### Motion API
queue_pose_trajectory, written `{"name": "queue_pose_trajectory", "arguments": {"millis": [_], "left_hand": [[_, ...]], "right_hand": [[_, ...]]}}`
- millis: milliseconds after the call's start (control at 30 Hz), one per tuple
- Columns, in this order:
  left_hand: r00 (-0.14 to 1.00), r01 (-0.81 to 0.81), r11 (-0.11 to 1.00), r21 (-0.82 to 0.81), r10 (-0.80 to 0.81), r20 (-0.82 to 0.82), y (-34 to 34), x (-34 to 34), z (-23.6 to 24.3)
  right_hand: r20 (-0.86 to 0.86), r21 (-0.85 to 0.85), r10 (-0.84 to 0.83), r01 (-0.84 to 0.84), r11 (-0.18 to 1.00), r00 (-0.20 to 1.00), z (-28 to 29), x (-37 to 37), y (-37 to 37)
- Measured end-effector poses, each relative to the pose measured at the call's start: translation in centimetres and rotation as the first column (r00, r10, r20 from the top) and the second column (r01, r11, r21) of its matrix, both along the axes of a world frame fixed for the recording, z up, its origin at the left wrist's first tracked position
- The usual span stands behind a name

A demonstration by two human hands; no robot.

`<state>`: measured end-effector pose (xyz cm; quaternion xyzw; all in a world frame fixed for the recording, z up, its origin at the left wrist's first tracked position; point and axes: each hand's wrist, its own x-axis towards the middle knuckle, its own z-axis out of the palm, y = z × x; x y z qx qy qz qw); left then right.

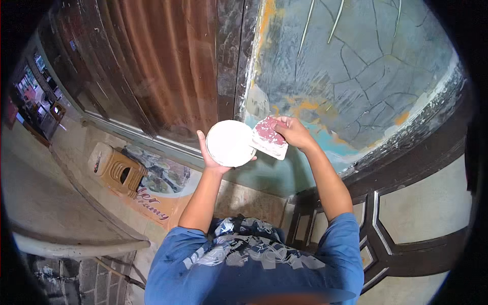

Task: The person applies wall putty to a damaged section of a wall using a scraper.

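Note:
My left hand [215,163] holds a round tub of white paste [231,143] from beneath and around its side, the thumb up along the left rim. White paste fills the round face turned toward me. Pinched in my right hand [296,133] is a red spreader [269,131], smeared with white paste, its broad pale edge pointing down. The spreader's left corner is at the tub's right rim; whether they touch I cannot tell. Beyond both hands stands a blue-grey wall [351,66] with crack-like lines, orange patches and a pale patch near its left edge.
A dark wooden frame with a brown curtain [168,61] behind it borders the wall on the left. On the floor at left, a tan plastic stool [114,168] rests on a printed sheet [175,178]. Dark woodwork with pale panels [432,203] stands close on my right.

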<state>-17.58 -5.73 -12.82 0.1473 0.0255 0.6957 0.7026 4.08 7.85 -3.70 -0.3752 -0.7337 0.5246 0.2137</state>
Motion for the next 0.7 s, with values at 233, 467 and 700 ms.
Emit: {"name": "queue_pose_trajectory", "arguments": {"millis": [233, 467, 700], "left_hand": [[0.999, -0.027, 0.999, -0.027, 0.026, -0.043, 0.1, -0.1, 0.2], [1.0, -0.005, 1.0, -0.002, 0.005, 0.001, 0.3, -0.4, -0.2], [0.999, 0.035, 0.999, 0.041, -0.034, -0.013, 0.2, -0.5, 0.0]], "right_hand": [[-0.011, -0.04, -0.005, 0.005, 0.999, 1.0, -0.3, -0.3, 0.6], [-0.083, -0.177, -0.038, 0.022, 0.984, 0.996, -0.8, -0.2, 1.4], [-0.53, -0.63, -0.22, -0.206, 0.749, 0.819, -8.1, 0.4, 2.5]]}}
